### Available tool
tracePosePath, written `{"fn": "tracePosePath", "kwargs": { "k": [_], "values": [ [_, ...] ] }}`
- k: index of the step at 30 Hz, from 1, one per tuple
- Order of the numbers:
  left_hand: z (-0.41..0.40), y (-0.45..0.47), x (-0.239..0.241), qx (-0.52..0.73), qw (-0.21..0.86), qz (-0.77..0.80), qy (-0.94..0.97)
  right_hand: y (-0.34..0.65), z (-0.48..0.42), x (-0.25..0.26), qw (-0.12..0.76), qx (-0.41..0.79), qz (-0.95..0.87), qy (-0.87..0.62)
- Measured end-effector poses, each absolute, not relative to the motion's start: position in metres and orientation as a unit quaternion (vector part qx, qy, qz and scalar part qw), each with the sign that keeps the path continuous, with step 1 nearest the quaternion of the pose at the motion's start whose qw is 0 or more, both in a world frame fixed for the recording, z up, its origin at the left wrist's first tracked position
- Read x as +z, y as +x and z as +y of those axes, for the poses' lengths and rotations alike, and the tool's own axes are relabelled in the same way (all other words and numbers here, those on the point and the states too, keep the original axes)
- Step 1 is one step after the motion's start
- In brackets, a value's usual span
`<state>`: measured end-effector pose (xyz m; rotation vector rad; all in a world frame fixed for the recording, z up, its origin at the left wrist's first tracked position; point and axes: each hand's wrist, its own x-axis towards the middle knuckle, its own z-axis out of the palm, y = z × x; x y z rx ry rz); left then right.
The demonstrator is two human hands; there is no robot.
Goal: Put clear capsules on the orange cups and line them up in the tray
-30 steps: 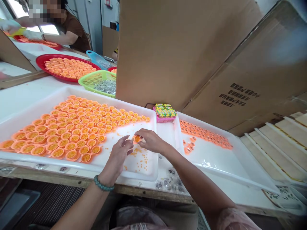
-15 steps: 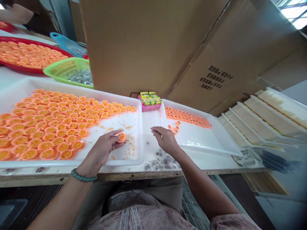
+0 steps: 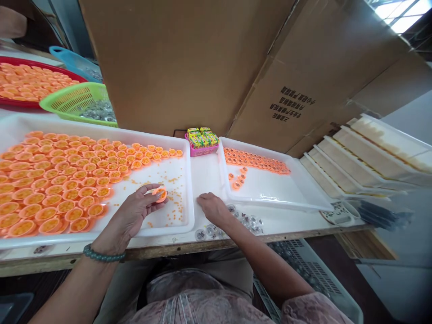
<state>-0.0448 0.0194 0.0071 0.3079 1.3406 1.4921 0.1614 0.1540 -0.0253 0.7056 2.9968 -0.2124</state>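
Note:
My left hand is closed around a small orange cup with yellow bits inside, held over the right end of a white tray. Many similar orange cups stand in rows in that tray, and loose yellow bits lie scattered on its bottom. My right hand is low over the table between two trays, its fingers pressed together; anything in them is hidden. Just beside it lie several small clear round pieces with dark patterns, partly covered by my wrist.
A second white tray holds orange pieces with dark centres. Behind stand a pink basket of yellow-green packets and a tall cardboard sheet. A green basket and a red tray sit left; stacked trays lean right.
My right hand has moved down and left to the table, its fingers drawn together where a small clear piece lay. My left hand still holds the orange cup. The view has shifted slightly.

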Motion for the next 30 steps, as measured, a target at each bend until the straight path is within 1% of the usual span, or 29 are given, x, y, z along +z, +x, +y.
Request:
{"fn": "tracePosePath", "kwargs": {
  "k": [1, 3, 5, 8, 11, 14, 18, 23, 30],
  "values": [
    [0.019, -0.045, 0.007, 0.623, 0.524, 0.565, 0.134, 0.161, 0.155, -0.03, 0.02, -0.074, 0.968, 0.237],
    [0.019, -0.045, 0.007, 0.617, 0.524, 0.57, 0.141, 0.162, 0.157, -0.035, -0.038, -0.121, 0.954, 0.27],
    [0.02, -0.045, 0.006, 0.613, 0.531, 0.568, 0.141, 0.165, 0.16, -0.034, -0.129, -0.214, 0.917, 0.311],
    [0.02, -0.046, 0.003, 0.615, 0.542, 0.557, 0.133, 0.167, 0.162, -0.02, -0.243, -0.403, 0.803, 0.367],
    [0.02, -0.046, 0.0, 0.62, 0.547, 0.549, 0.126, 0.161, 0.156, -0.001, -0.297, -0.588, 0.665, 0.351],
    [0.019, -0.045, 0.002, 0.623, 0.549, 0.543, 0.127, 0.148, 0.145, 0.012, -0.33, -0.689, 0.574, 0.293],
    [0.016, -0.044, 0.004, 0.64, 0.553, 0.515, 0.136, 0.129, 0.13, 0.016, -0.318, -0.743, 0.537, 0.241],
    [0.015, -0.044, 0.003, 0.653, 0.566, 0.48, 0.153, 0.112, 0.119, 0.016, -0.288, -0.772, 0.514, 0.237],
    [0.015, -0.043, 0.002, 0.653, 0.55, 0.495, 0.16, 0.099, 0.117, 0.013, -0.321, -0.766, 0.506, 0.233]
  ]
}}
